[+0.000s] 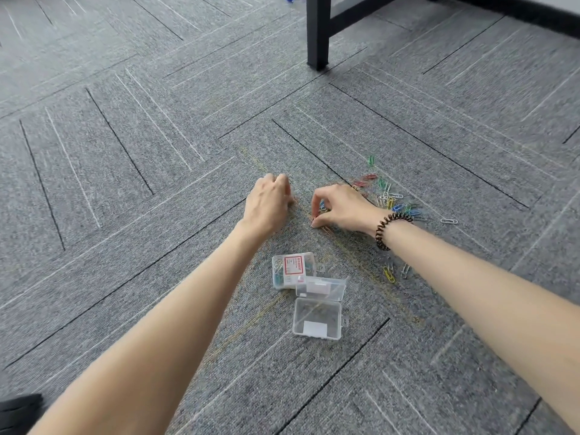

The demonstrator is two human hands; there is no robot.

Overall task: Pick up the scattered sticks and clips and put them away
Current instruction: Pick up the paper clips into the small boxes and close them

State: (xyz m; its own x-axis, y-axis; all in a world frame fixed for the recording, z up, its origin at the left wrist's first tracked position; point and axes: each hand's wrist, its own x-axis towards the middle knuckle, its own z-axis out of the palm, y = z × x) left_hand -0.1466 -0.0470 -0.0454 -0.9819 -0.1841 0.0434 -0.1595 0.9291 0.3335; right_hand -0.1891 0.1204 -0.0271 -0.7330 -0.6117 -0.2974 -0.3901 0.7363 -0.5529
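Head view: at centre frame, the left hand (pixel 268 202) rests curled in a loose fist on grey carpet (pixel 125 183). The right hand (pixel 340 208) pinches thumb and forefinger together at the carpet; what they grip is unclear. Coloured clips (pixel 389 199) lie scattered just right of it. Below centre sit two clear boxes (pixel 317 318).

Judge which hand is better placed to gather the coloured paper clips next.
Right. The right hand is pinching at the grey carpet beside the pile of coloured wire paper clips; the left hand rests fisted farther away.
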